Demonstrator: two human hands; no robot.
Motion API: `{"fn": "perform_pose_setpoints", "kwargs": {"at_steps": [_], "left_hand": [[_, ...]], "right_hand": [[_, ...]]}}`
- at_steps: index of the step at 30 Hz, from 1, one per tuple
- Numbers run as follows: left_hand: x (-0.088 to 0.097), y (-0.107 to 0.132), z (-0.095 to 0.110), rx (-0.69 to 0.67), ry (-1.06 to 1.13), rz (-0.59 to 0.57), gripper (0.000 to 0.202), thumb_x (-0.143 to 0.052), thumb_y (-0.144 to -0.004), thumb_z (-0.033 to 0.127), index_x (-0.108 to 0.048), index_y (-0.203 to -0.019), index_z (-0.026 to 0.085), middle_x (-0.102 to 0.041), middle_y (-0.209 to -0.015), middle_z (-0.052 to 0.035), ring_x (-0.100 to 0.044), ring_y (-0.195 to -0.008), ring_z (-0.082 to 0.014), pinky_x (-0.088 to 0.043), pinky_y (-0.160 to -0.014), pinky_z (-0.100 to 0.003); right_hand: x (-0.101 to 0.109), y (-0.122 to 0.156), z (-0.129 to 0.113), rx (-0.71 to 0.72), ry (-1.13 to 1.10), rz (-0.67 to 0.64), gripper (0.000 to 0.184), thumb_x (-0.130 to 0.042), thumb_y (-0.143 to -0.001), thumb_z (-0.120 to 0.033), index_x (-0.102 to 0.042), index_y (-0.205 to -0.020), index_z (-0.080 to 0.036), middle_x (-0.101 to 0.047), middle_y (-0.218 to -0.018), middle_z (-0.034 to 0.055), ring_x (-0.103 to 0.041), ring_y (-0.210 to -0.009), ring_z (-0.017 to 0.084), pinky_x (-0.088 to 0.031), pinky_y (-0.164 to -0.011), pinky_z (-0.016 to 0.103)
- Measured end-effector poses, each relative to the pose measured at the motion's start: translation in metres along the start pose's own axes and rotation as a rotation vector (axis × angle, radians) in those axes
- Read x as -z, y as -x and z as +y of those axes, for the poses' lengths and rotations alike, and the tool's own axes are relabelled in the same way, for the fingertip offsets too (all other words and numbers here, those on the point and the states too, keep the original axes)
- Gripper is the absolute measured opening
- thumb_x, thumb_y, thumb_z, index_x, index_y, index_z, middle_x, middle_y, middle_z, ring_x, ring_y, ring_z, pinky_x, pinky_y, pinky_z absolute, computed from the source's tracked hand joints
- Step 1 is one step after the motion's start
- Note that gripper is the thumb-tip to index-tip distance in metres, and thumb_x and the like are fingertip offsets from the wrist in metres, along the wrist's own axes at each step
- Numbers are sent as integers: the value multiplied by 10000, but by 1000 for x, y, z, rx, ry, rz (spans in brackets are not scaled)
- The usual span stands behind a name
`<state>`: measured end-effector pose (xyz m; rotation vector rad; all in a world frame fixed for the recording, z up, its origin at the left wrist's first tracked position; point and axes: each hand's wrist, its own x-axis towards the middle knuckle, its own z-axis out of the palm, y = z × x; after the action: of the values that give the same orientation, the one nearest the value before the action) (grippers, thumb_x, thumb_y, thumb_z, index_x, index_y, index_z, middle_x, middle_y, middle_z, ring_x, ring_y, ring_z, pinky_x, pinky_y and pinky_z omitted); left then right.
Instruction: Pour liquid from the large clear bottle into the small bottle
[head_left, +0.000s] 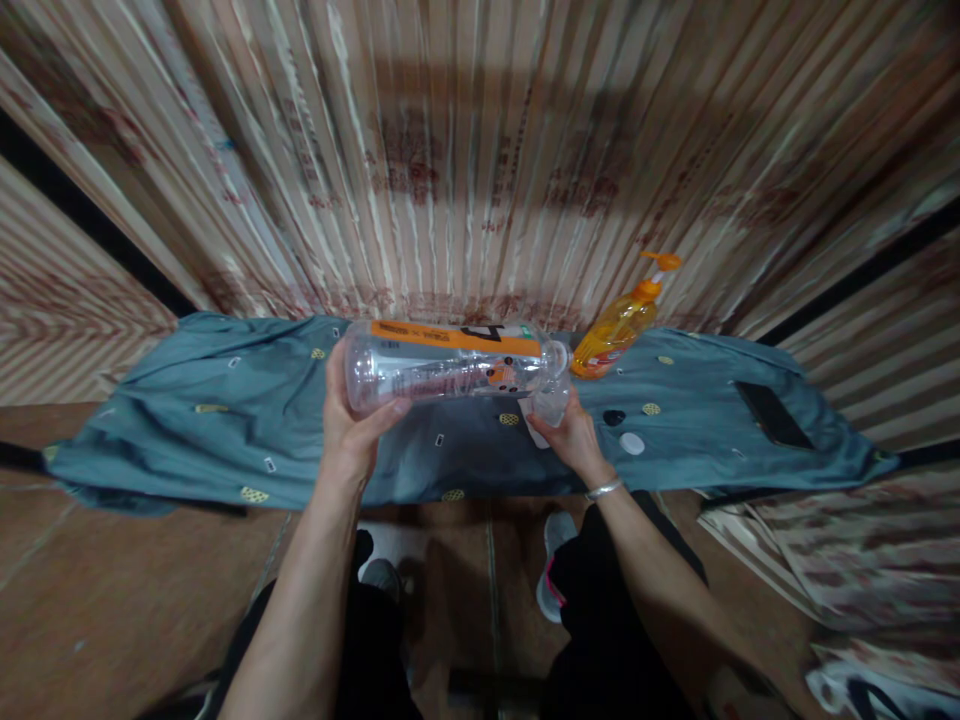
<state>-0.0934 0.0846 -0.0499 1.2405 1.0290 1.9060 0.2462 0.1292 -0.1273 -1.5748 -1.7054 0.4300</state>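
Note:
A large clear plastic bottle with an orange label lies on its side in the air above the cloth, its mouth to the right. My left hand is closed around its base end, thumb along the near side. My right hand is closed on a small clear container at the bottle's mouth. Whether the two touch I cannot tell, and the container's exact kind is unclear. Below the bottle's neck, beside the right fingers, a pale flat piece shows in part.
An orange pump bottle with yellow-orange liquid stands just behind my right hand. To the right on the teal cloth are a white round cap, a small dark object and a black phone. A striped curtain hangs behind.

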Motion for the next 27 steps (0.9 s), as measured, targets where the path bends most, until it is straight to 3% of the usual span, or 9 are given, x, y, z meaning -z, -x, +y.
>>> {"fn": "perform_pose_setpoints", "kwargs": {"at_steps": [4,7,15,27], "left_hand": [[-2,0,4,102,66,8,913,-1162,-540,430,-801,-1363,274,-834,-1268,-102,-783,-1343,-446,-587,-1247,-657],[-4,1,7,104,68,-6,789,-1152,-562,433,-827,-1262,268,-838,-1146,-83,-814,-1256,-436,-607,-1212,-665],[-7,1,10,98,61,29,913,-1172,-507,488,-828,-1322,265,-846,-1235,-112,-796,-1317,-457,-586,-1237,-668],[-4,0,3,102,61,0,945,-1147,-526,414,-787,-1390,281,-827,-1252,-96,-789,-1308,-452,-571,-1238,-660]], "right_hand": [[0,0,2,0,2,-10,841,-793,-839,-500,-617,-1568,-120,-879,-1367,240,-875,-1230,440,-725,-1028,570],[-1,0,2,9,1,-6,828,-797,-843,-498,-616,-1565,-136,-883,-1370,228,-874,-1235,433,-724,-1020,553],[-2,1,3,36,6,18,779,-800,-877,-510,-630,-1558,-171,-899,-1295,182,-890,-1169,426,-736,-960,548],[0,0,1,-28,-9,-6,883,-798,-833,-539,-618,-1573,-93,-880,-1320,252,-878,-1199,467,-724,-1017,593]]}}
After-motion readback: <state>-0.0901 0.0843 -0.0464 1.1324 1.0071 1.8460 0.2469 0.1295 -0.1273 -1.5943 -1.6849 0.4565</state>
